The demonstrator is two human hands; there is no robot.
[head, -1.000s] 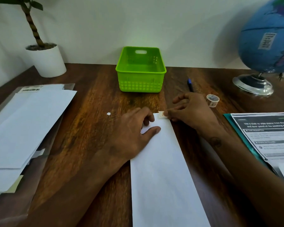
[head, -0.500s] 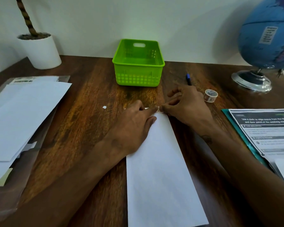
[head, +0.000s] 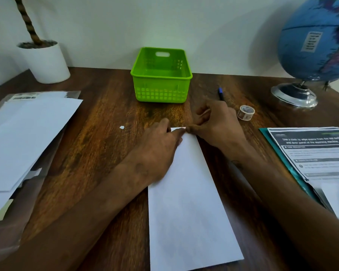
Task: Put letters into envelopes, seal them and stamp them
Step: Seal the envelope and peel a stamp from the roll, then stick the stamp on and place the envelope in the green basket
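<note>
A long white envelope lies lengthwise on the wooden desk, straight in front of me. My left hand lies on its far left part and presses it down, forefinger stretched toward the far edge. My right hand pinches at the far right corner, fingertips meeting my left forefinger. Only a small pale sliver of the stamp shows between the fingertips; the rest is hidden. A small roll of stamp tape stands just right of my right hand.
A green plastic basket stands behind the hands, with a blue pen to its right. White envelopes and papers are stacked at left, a printed sheet on a teal folder at right. A globe, a plant pot and a paper scrap are also there.
My right hand has brought the stamp down onto the envelope's far corner. My left forefinger has slid forward to meet it, and the stamp is now mostly covered.
</note>
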